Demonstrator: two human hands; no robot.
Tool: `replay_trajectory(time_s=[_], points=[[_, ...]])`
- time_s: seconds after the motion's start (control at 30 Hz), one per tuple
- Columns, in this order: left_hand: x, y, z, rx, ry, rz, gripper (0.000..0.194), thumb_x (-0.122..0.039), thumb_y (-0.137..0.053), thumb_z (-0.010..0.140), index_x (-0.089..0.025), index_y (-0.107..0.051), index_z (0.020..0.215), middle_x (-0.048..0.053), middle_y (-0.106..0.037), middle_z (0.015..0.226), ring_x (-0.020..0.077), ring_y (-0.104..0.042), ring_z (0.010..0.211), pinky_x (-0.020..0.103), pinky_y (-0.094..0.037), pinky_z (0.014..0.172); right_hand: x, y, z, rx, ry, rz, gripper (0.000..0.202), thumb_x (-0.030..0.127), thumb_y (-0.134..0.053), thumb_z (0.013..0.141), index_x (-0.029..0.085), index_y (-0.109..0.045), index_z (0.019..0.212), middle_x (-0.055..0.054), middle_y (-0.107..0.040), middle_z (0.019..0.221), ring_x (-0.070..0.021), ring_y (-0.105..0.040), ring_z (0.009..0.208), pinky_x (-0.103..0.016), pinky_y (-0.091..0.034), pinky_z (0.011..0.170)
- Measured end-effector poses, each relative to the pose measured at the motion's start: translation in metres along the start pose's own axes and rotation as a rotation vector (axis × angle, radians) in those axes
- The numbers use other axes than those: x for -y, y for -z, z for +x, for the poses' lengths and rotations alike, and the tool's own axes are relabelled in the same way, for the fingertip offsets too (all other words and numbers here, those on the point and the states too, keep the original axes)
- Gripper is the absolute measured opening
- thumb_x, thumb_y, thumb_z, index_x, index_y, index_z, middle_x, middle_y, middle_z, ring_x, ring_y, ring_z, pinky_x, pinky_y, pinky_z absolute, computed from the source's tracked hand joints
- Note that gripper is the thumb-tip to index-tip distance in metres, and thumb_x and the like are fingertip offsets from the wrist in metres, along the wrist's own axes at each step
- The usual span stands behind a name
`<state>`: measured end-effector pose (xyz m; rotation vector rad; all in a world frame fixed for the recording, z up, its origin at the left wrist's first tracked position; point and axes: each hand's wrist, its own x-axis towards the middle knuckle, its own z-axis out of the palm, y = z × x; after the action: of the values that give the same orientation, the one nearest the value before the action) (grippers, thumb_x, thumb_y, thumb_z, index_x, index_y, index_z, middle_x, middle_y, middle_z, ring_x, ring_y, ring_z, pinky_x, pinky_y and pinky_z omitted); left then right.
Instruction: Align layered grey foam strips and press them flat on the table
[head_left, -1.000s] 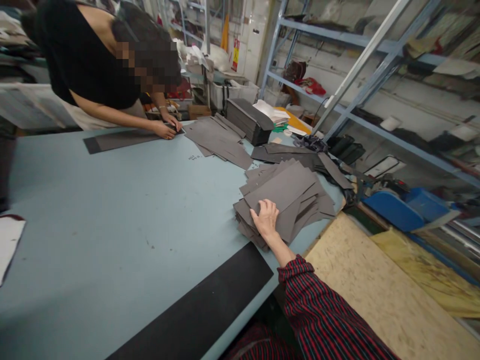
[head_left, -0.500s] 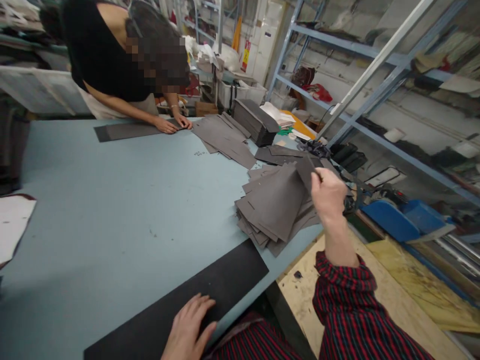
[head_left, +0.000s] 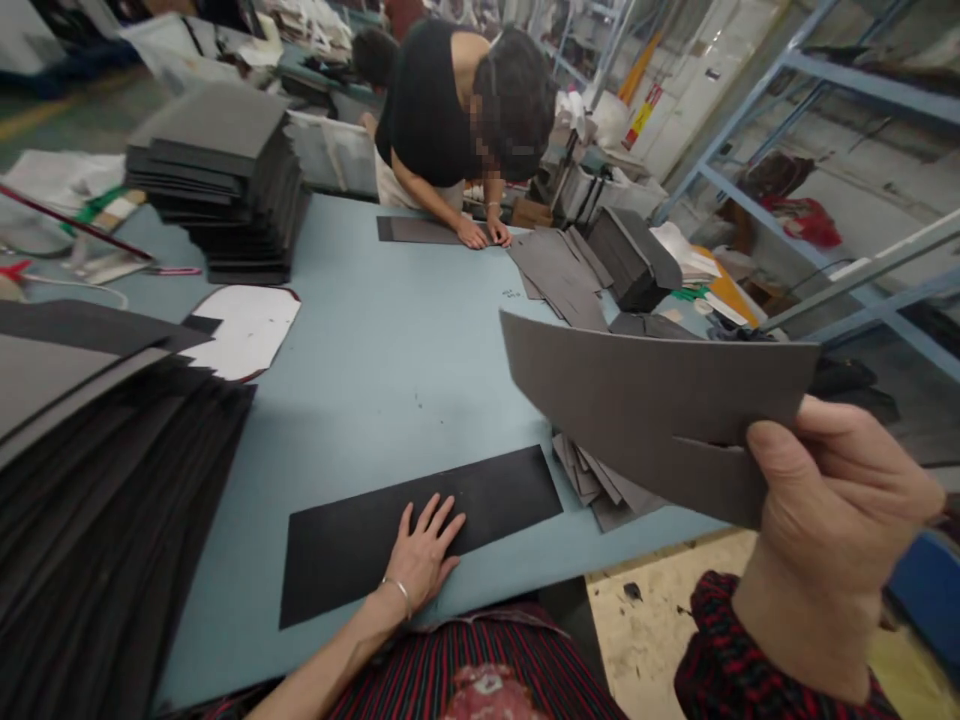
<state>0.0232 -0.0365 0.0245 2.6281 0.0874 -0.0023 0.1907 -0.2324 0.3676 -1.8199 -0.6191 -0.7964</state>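
My left hand [head_left: 426, 545] lies flat with fingers spread on a long black rectangular panel [head_left: 330, 560] near the table's front edge. Raised at the right, my right hand [head_left: 840, 500] pinches one end of a grey sheet [head_left: 637, 390] between thumb and fingers. The sheet bends slightly and has a short slit close to my thumb. It hangs in the air above the table, partly covering a loose pile of similar grey pieces [head_left: 600, 480].
Tall stacks of dark panels [head_left: 97, 500] and grey-topped sheets [head_left: 217, 140] stand at the left, beside a white pattern piece [head_left: 247, 325]. Across the blue table [head_left: 360, 380] a co-worker [head_left: 427, 110] bends over a grey strip [head_left: 420, 230]. Metal shelving [head_left: 862, 90] rises at the right.
My right hand has lifted a grey sheet off the pile and brought it nearer. The view has swung left, showing the stacks there. My left hand stays on the black panel.
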Motion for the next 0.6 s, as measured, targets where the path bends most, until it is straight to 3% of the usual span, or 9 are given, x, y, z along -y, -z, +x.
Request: replay_trajectory(time_s=[0.07,0.13,0.23,0.3,0.37,0.47,0.53,0.6], points=[[0.012,0.005,-0.008,-0.020,0.052,-0.253,0.043,-0.032,-0.054,0.085,-0.027,-0.057,0.127,0.009,-0.040,0.147,0.0323,-0.024,0.141,0.061,-0.004,0.113,-0.009,-0.006,-0.006,0.032,-0.081,0.134,0.014,0.030,-0.076,0.072,0.024,-0.072,0.084,0.000,-0.066,0.077,-0.0148,-0.057,0.067,-0.029,-0.043,0.061],[0.029,0.018,-0.013,-0.066,0.189,-0.687,0.041,-0.046,-0.046,0.089,-0.024,-0.061,0.119,0.011,-0.051,0.139,0.0296,-0.035,0.136,0.056,-0.014,0.115,-0.023,-0.009,-0.015,0.108,-0.244,0.244,0.017,0.034,-0.076,0.070,0.022,-0.070,0.080,0.000,-0.066,0.075,-0.0145,-0.057,0.064,-0.028,-0.044,0.058],[0.056,0.051,-0.014,-0.204,0.407,-1.472,0.068,-0.069,-0.028,0.087,-0.019,-0.056,0.124,0.014,-0.056,0.132,0.0282,-0.050,0.125,0.050,-0.037,0.106,-0.050,-0.017,-0.035,0.218,-0.513,0.343,0.025,0.040,-0.076,0.069,0.021,-0.066,0.082,-0.001,-0.068,0.077,-0.0146,-0.059,0.061,-0.027,-0.047,0.056],[0.071,0.073,-0.014,-0.276,0.446,-1.817,0.080,-0.077,-0.024,0.082,-0.017,-0.051,0.129,0.016,-0.058,0.129,0.0292,-0.055,0.119,0.049,-0.043,0.101,-0.070,-0.028,-0.054,0.273,-0.705,0.378,0.031,0.042,-0.077,0.067,0.021,-0.064,0.086,-0.002,-0.069,0.079,-0.0151,-0.061,0.059,-0.027,-0.048,0.055],[0.082,0.086,-0.020,-0.344,0.490,-1.913,0.079,-0.076,-0.037,0.079,-0.016,-0.051,0.128,0.016,-0.062,0.122,0.0293,-0.059,0.112,0.047,-0.045,0.099,-0.092,-0.043,-0.078,0.325,-0.916,0.404,0.036,0.042,-0.079,0.064,0.021,-0.061,0.088,-0.001,-0.070,0.075,-0.0150,-0.061,0.055,-0.026,-0.047,0.051],[0.092,0.088,-0.039,-0.421,0.669,-1.789,0.067,-0.053,-0.070,0.073,-0.014,-0.053,0.125,0.014,-0.068,0.111,0.0287,-0.065,0.102,0.043,-0.050,0.093,-0.126,-0.062,-0.123,0.426,-1.197,0.433,0.041,0.044,-0.081,0.061,0.022,-0.060,0.089,0.001,-0.069,0.071,-0.0144,-0.059,0.050,-0.025,-0.046,0.048],[0.095,0.082,-0.057,-0.376,0.815,-1.675,0.067,-0.041,-0.079,0.066,-0.014,-0.054,0.122,0.012,-0.071,0.105,0.0281,-0.067,0.094,0.040,-0.053,0.087,-0.146,-0.069,-0.156,0.504,-1.294,0.445,0.041,0.046,-0.080,0.061,0.021,-0.061,0.088,0.001,-0.069,0.072,-0.0151,-0.060,0.053,-0.026,-0.048,0.051],[0.095,0.077,-0.074,-0.309,0.954,-1.583,0.067,-0.041,-0.080,0.064,-0.016,-0.055,0.121,0.010,-0.071,0.103,0.0270,-0.068,0.089,0.037,-0.056,0.080,-0.163,-0.072,-0.186,0.570,-1.311,0.438,0.038,0.047,-0.080,0.063,0.020,-0.064,0.085,-0.001,-0.071,0.076,-0.0159,-0.063,0.061,-0.027,-0.051,0.058]])
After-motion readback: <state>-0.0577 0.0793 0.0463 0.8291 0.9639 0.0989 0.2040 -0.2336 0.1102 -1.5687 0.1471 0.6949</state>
